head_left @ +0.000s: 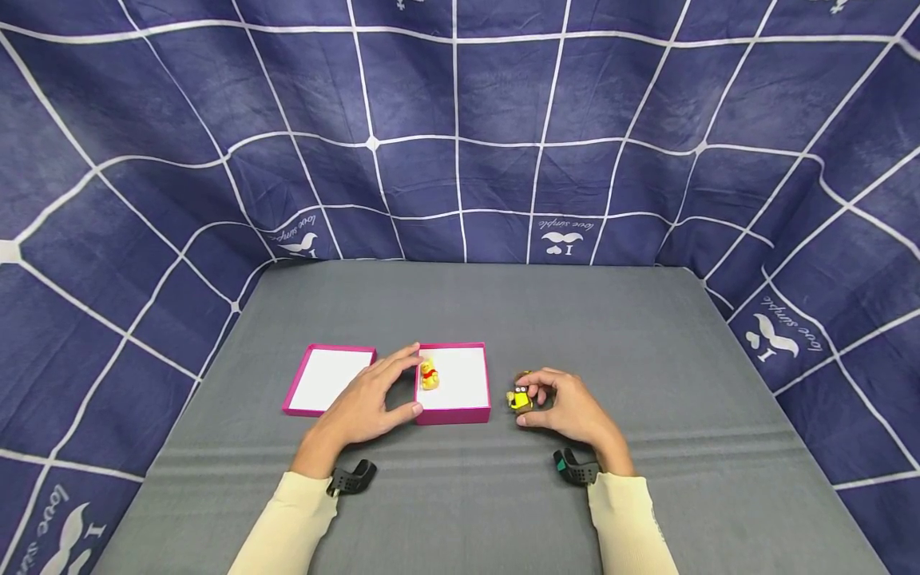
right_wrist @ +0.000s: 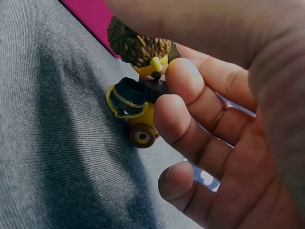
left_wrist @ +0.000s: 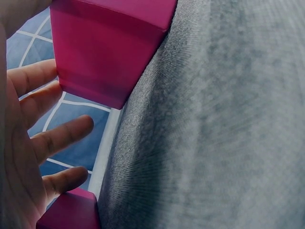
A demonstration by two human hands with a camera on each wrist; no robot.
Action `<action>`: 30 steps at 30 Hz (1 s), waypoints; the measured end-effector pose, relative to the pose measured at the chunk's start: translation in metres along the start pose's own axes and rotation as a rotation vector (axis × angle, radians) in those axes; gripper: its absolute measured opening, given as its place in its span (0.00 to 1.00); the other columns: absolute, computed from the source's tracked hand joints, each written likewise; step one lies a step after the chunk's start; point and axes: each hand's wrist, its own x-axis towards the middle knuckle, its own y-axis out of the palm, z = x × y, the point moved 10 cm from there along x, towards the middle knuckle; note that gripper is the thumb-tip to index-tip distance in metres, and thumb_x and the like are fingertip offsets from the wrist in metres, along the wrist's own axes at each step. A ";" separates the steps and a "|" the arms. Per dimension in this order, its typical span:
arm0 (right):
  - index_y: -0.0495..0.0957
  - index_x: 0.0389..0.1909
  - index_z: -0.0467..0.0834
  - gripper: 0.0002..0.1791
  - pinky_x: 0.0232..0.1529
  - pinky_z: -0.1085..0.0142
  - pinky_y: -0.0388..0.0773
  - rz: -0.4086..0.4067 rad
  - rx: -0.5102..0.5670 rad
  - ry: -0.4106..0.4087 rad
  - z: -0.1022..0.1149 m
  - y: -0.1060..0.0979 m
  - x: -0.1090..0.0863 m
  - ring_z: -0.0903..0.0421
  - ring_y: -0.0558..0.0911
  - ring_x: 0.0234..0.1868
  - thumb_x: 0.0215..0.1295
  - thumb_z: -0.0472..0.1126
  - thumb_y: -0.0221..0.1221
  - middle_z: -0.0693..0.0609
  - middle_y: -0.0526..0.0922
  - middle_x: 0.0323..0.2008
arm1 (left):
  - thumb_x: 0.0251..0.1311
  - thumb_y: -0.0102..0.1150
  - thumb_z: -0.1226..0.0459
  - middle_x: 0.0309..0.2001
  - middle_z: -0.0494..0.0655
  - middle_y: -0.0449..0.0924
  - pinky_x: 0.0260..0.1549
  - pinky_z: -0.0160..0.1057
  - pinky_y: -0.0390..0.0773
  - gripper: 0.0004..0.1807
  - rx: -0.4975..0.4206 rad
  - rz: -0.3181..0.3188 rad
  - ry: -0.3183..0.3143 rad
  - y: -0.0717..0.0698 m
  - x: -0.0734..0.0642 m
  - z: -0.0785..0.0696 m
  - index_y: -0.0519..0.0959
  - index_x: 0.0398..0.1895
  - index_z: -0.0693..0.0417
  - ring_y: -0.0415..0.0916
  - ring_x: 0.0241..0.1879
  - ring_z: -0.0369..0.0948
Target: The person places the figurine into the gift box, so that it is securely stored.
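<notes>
In the head view, my left hand spans the left side of an open pink box with a white inside, thumb at its near left corner and forefinger at the far one. A yellow bear figurine with a red top is in this box, against its left wall. In the left wrist view, fingertips touch the box wall, and the other fingers are spread. My right hand holds a small yellow toy figure just right of the box. The right wrist view shows rough brown and dark parts on it; the thumb hides some.
A shallow pink lid or tray, white inside, lies left of the box, partly behind my left hand. Grey cloth covers the table. A blue curtain with white lines stands round the back and sides.
</notes>
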 end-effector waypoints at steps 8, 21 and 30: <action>0.85 0.44 0.53 0.27 0.32 0.69 0.73 -0.011 0.025 -0.015 0.002 -0.002 0.000 0.57 0.77 0.32 0.39 0.43 0.82 0.56 0.80 0.30 | 0.60 0.57 0.33 0.79 0.33 0.55 0.69 0.61 0.63 0.42 0.004 -0.007 0.010 -0.001 0.000 0.000 0.64 0.74 0.37 0.58 0.76 0.38; 0.84 0.45 0.55 0.27 0.29 0.71 0.70 -0.051 0.051 -0.023 0.006 -0.011 -0.002 0.57 0.77 0.33 0.40 0.46 0.82 0.58 0.79 0.31 | 0.60 0.55 0.32 0.79 0.34 0.55 0.69 0.61 0.63 0.43 0.007 -0.006 0.013 -0.001 0.001 -0.001 0.64 0.74 0.38 0.58 0.76 0.38; 0.84 0.45 0.58 0.27 0.28 0.70 0.70 -0.097 0.036 -0.032 0.007 -0.017 -0.002 0.58 0.77 0.33 0.40 0.46 0.82 0.60 0.79 0.30 | 0.60 0.54 0.32 0.79 0.32 0.54 0.69 0.61 0.63 0.42 0.005 -0.002 0.003 -0.001 0.000 0.000 0.63 0.75 0.37 0.57 0.76 0.37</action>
